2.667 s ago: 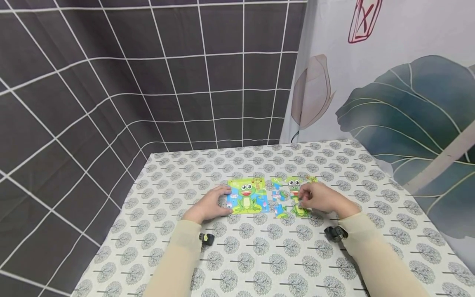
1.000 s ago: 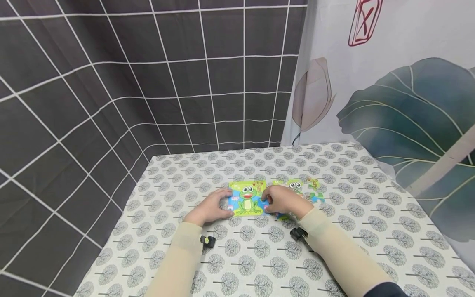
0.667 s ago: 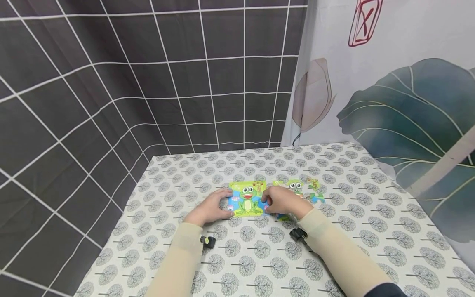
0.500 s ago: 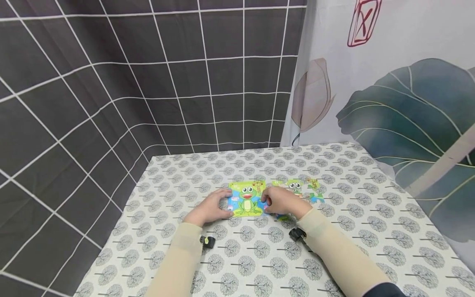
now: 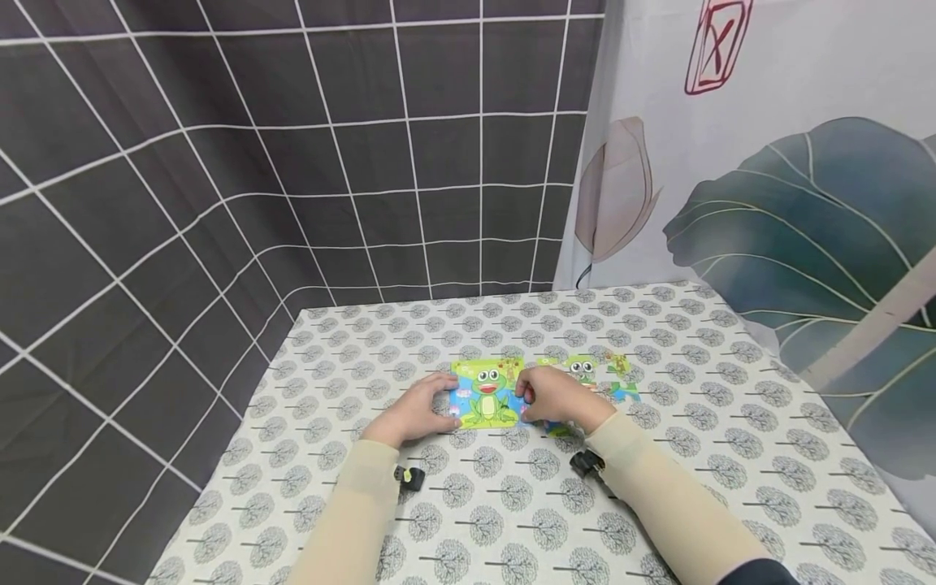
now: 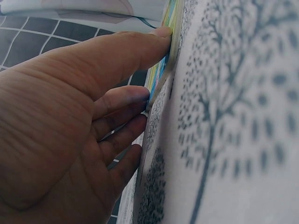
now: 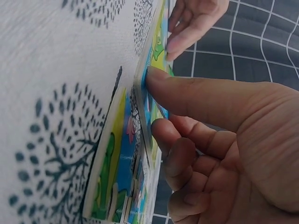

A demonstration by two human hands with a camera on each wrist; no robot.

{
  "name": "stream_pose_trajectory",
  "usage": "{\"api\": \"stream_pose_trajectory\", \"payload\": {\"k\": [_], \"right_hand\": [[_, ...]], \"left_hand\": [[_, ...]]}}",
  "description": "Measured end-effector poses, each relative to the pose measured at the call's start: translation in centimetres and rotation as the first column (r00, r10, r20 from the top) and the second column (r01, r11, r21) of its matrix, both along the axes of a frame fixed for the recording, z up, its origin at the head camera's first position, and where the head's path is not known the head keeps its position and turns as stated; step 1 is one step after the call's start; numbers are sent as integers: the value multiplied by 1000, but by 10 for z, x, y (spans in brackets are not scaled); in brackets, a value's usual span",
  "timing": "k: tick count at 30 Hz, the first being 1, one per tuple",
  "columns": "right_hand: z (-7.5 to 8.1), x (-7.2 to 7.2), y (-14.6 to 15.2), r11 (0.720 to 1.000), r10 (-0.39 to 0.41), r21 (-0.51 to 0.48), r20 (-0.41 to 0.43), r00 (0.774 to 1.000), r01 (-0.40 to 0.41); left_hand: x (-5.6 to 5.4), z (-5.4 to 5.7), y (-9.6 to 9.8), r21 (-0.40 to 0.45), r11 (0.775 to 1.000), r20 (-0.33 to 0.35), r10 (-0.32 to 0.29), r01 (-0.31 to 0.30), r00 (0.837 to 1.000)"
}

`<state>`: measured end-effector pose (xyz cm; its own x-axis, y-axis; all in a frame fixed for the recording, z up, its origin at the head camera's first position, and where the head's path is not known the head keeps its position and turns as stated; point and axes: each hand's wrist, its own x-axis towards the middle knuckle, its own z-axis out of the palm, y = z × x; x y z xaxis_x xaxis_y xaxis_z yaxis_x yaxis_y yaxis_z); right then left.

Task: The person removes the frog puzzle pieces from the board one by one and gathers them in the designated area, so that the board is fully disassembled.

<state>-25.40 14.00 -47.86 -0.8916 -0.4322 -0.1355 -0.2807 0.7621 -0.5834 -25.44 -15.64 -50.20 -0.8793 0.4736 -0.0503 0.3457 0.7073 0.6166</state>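
A square frog jigsaw board (image 5: 486,394) lies flat on the table between both hands. My left hand (image 5: 413,410) rests at its left edge, fingers spread, thumb near the front corner; in the left wrist view the thumb (image 6: 149,39) and index fingertip touch the edge. My right hand (image 5: 559,396) holds the board's right edge, thumb and curled index finger against it. Its other fingers are curled in the right wrist view. Loose frog pieces lie right of the board: an eye piece (image 5: 582,368), a tree piece (image 5: 617,363) and a blue-green piece (image 5: 624,392). The right hand hides other pieces.
A white cloth with grey tree prints (image 5: 483,504) covers the table. Behind and to the left hangs a dark curtain with white grid lines (image 5: 351,154). A pale curtain with a large leaf print (image 5: 812,219) hangs at the right.
My right hand has moved left from the loose pieces to the board's right edge and has stayed there for the last second. The left hand keeps its place.
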Motion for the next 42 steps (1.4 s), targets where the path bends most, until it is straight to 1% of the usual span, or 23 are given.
{"api": "stream_pose_trajectory", "payload": {"k": [4, 8, 11, 20, 27, 31, 34, 42], "right_hand": [[-2, -1, -1, 999, -28, -29, 12, 1000, 28], [-2, -2, -1, 999, -38, -39, -11, 999, 38], [-1, -4, 1, 999, -36, -40, -21, 999, 35], [-6, -10, 8, 997, -22, -78, -11, 1000, 22], [-9, -15, 13, 988, -1, -155, 11, 1000, 2], [-7, -15, 17, 980, -1, -199, 49, 999, 10], [-5, -14, 21, 978, -11, -206, 68, 998, 25], [2, -14, 36, 977, -24, -211, 69, 997, 38]], "left_hand": [[0, 0, 0, 15, 1000, 6, 0, 0, 1000], [0, -1, -1, 11, 1000, -2, 0, 0, 1000], [-1, -2, -1, 12, 1000, -5, -2, 2, 1000], [-4, -2, 0, 4, 1000, -9, -10, 10, 1000], [-2, 1, 1, 14, 1000, 3, 1, -1, 1000], [-1, 0, 0, 13, 1000, 7, 4, -4, 1000], [0, 0, 0, 15, 1000, 8, 2, -2, 1000], [-2, -2, 0, 10, 1000, -1, 0, 0, 1000]]}}
